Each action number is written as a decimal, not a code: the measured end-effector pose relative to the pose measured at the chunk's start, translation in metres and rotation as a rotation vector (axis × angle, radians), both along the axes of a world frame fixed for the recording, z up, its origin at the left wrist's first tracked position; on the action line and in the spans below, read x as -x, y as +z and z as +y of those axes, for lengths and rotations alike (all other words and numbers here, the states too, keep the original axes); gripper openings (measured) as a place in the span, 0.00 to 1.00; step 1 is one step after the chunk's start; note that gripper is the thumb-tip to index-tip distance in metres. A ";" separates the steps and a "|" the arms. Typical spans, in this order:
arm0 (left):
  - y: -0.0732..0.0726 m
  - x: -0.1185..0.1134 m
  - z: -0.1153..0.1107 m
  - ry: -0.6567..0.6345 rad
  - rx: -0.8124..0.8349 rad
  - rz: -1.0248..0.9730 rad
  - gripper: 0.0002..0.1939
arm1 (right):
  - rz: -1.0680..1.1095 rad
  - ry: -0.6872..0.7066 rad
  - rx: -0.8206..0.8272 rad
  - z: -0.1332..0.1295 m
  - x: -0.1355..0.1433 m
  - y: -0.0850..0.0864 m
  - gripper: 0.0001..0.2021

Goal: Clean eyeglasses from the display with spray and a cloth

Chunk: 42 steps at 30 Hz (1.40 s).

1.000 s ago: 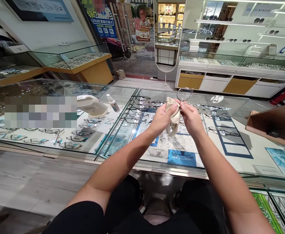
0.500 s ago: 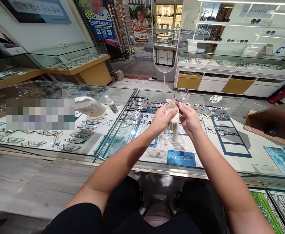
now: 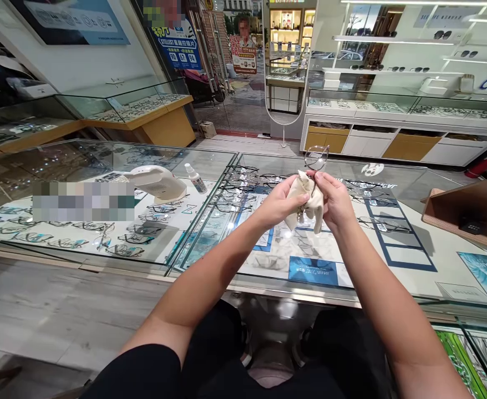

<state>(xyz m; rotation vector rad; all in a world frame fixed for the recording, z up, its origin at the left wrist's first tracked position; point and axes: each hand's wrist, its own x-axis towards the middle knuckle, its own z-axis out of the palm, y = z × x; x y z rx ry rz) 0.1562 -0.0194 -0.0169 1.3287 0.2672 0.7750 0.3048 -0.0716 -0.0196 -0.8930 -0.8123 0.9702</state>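
Note:
My left hand (image 3: 287,198) is closed on a cream cloth (image 3: 313,202), which is bunched up and hangs below the fingers. My right hand (image 3: 335,198) grips a pair of eyeglasses (image 3: 316,158) close beside it. One round, thin-rimmed lens sticks up beyond the fingers; the other part of the glasses is hidden by the cloth and hands. Both hands are held together above the glass display counter (image 3: 237,280).
Rows of eyeglass frames (image 3: 135,238) lie inside the counter. On its top stand a white handheld device (image 3: 160,183) and a small spray bottle (image 3: 196,178). At right is a brown wooden stand (image 3: 455,216). A round-ended mirror (image 3: 285,119) stands beyond the counter.
The cloth has shifted and spread wider between my hands, with the left thumb now pressing it. The raised lens has turned slightly. The whole view has shifted a little.

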 end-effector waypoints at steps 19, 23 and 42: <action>-0.005 -0.005 -0.008 0.174 -0.033 -0.017 0.29 | 0.012 0.056 -0.007 0.001 0.001 -0.003 0.19; -0.002 -0.007 -0.008 0.259 0.014 -0.036 0.31 | 0.030 0.101 -0.036 0.000 0.004 -0.002 0.18; -0.001 -0.001 0.005 0.148 -0.106 0.038 0.34 | 0.111 0.187 0.010 0.001 -0.001 -0.007 0.17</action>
